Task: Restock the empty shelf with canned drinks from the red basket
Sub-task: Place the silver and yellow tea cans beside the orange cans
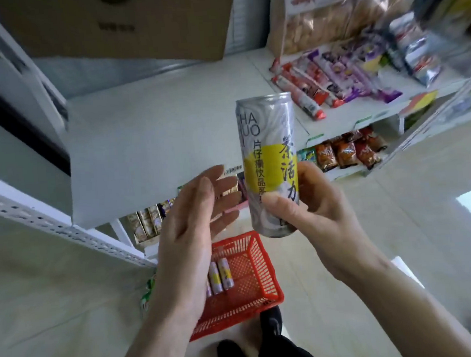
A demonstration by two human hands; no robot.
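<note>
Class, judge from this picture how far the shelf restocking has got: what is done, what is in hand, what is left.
Done: nothing shows yet; the visible part of the white metal shelf holds no cans. In hand: the right hand grips one upright silver and yellow drink can, while the left hand is open beside it. Left: at least two cans lie in the red plastic basket on the floor.
</note>
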